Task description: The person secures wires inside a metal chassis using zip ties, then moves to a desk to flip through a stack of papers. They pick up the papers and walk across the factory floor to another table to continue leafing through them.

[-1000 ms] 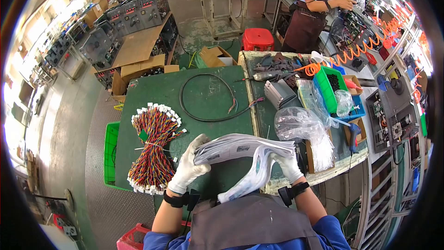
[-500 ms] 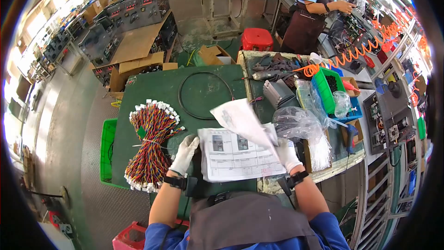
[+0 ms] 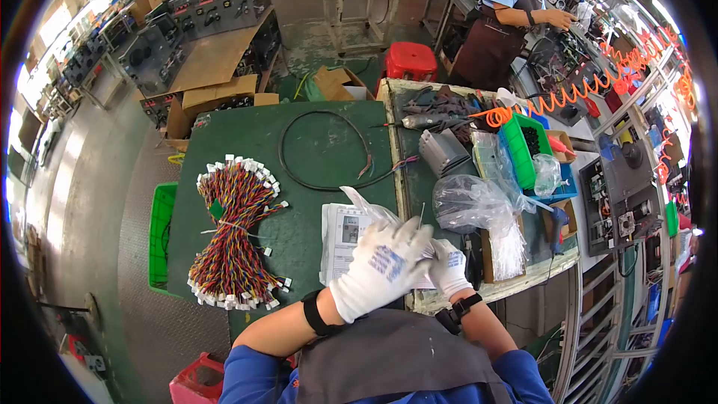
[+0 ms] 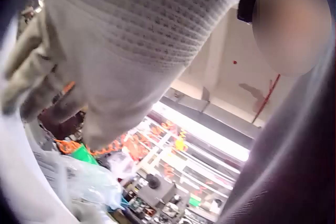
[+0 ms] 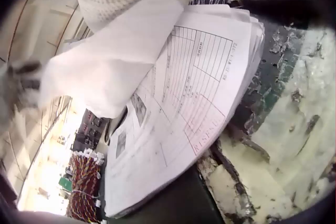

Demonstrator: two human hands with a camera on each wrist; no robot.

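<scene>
A stack of printed paper sheets (image 3: 340, 243) lies on the green table top, with forms and small pictures on the top page. My right hand (image 3: 449, 269), in a white glove, grips the sheets at their right side. In the right wrist view, a blank white sheet (image 5: 115, 50) is folded over beside that hand, above the printed page (image 5: 178, 103). My left hand (image 3: 385, 265), gloved too, reaches across over the stack, fingers extended toward the right hand. It hides much of the pages. In the left wrist view, the left hand's fingers (image 4: 31, 71) are close to a white sheet (image 4: 13, 150).
A tied bundle of coloured twisted wires (image 3: 232, 236) with white connectors lies left. Behind the sheets is a looped black cable (image 3: 284, 153). Right are plastic bags (image 3: 467, 202), grey metal parts (image 3: 443, 155) and a green bin (image 3: 516, 153). Another person (image 3: 508, 11) stands at the back right.
The raised, bent sheets have come down flat on the table. My left hand has moved from the left edge rightward across the stack. The right hand stays at the right side.
</scene>
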